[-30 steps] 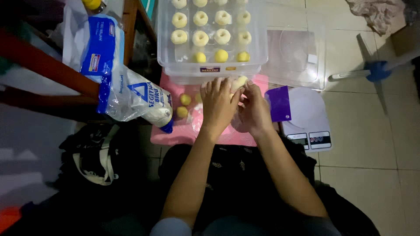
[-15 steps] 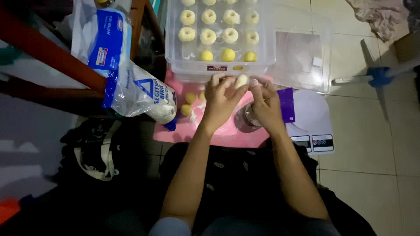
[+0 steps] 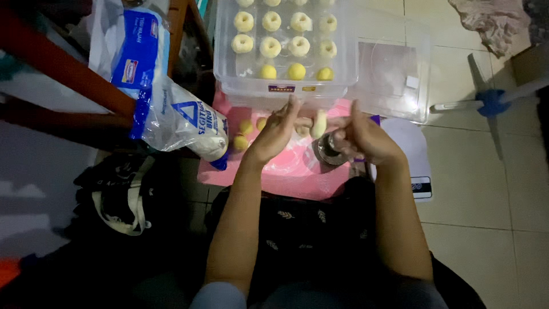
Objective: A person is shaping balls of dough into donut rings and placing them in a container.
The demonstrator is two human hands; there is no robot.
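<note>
Holding a pale yellow ring-shaped piece of dough (image 3: pixel 319 123) up between both hands, just above a pink flour-dusted mat (image 3: pixel 286 171) on the floor. Left hand (image 3: pixel 275 133) stretched nearly flat, fingers (image 3: pixel 291 111) extended and pressed against the left side of the dough. Right hand (image 3: pixel 366 137) curled, fingers (image 3: pixel 343 123) pinched on the dough's right side, so gripped from both sides rather than released. Directly beneath the right fingers, sat a small round metal cutter (image 3: pixel 329 150) on the mat. Left of the left fingers, lay a few small yellow dough balls (image 3: pixel 246 134) on the mat's edge. Beyond the fingertips, stood a clear plastic rectangular tub (image 3: pixel 284 86) lined with rows of pale dough rings and yellow balls. Further left of the left hand, leaned a clear and blue plastic flour bag (image 3: pixel 171 109) against a red-brown wooden leg (image 3: pixel 68 74). Right of the right fingers, lay a clear plastic lid (image 3: pixel 394 74) and a white flat kitchen scale (image 3: pixel 414 160) on the tiled floor.
</note>
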